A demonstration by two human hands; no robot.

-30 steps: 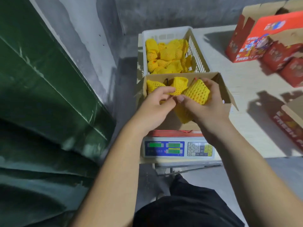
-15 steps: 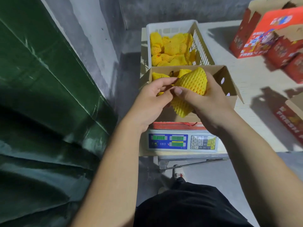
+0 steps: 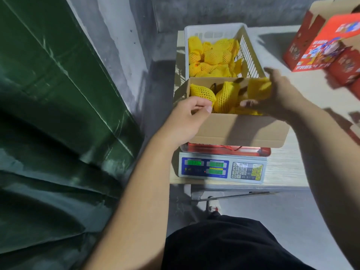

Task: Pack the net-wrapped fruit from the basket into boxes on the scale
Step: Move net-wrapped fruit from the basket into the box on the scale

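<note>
Fruit (image 3: 226, 97) in yellow foam netting fills the open cardboard box (image 3: 239, 129) on the scale (image 3: 222, 169); more lies in the white basket (image 3: 251, 53) just behind the box. I see the hands have parted since half a second ago, when both met on one piece. My left hand (image 3: 187, 121) hangs loosely curled at the box's left corner, holding nothing. My right hand (image 3: 280, 96), blurred, grips a netted piece (image 3: 258, 90) over the box's right side.

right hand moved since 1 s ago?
Yes. The right hand went from the middle of the box to its right end, carrying the netted fruit.
</note>
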